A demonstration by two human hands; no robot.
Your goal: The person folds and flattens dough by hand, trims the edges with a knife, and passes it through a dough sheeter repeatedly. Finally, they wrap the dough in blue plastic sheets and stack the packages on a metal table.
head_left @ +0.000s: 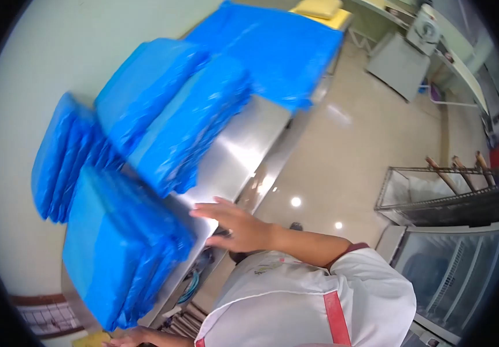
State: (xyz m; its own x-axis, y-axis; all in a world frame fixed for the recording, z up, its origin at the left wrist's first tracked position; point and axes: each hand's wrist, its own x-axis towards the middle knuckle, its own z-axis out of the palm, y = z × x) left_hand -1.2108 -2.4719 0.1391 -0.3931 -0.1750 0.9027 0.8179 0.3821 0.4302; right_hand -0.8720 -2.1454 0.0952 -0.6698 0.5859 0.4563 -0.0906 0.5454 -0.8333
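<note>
My right hand [232, 224] is held out over the edge of a steel table [244, 144], fingers spread and holding nothing. Just left of it lies a stack of folded blue plastic-wrapped bundles [125, 243]. My left hand [127, 338] shows only in part at the bottom edge, below that stack, with its fingers stretched out. Behind are two thick blue bundles, one [151, 87] nearer the wall and one [194, 121] beside it. A further blue stack [70, 159] leans by the wall. Flat blue plastic sheeting [267, 49] covers the far end of the table.
A yellow folded item [318, 8] sits at the far table end. Across the shiny floor [330, 150] stand a grey cabinet [400, 66], a wire basket [435, 185] with wooden handles and a glass-fronted cooler [458, 277]. Cables [191, 283] and other items are under the table.
</note>
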